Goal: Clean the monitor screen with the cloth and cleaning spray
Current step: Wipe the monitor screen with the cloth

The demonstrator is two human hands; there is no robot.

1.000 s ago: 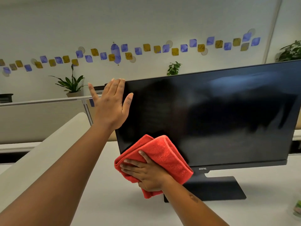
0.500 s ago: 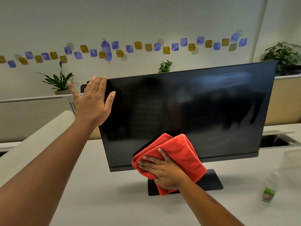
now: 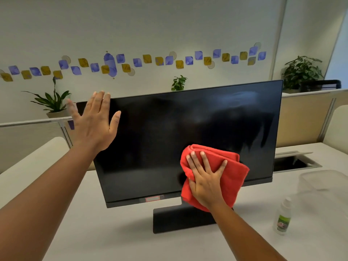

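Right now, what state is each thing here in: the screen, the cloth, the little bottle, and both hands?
Black flat monitor: switched off, upright on its stand, hazy smears at upper right.
Red folded microfibre cloth: pressed flat against the screen's lower right.
Small clear spray bottle with green label: standing upright on the table, untouched.
Left hand: fingers straight, at the monitor's top left corner.
Right hand: fingers spread, pressing the cloth.

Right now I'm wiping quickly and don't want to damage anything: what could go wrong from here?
1. The right hand presses the red cloth flat on the lower screen; hard pressure could mark the monitor.
2. The left hand touches only the top left corner, so a strong push might rock the monitor on its stand.
3. The spray bottle stands near the right arm and could get knocked over.
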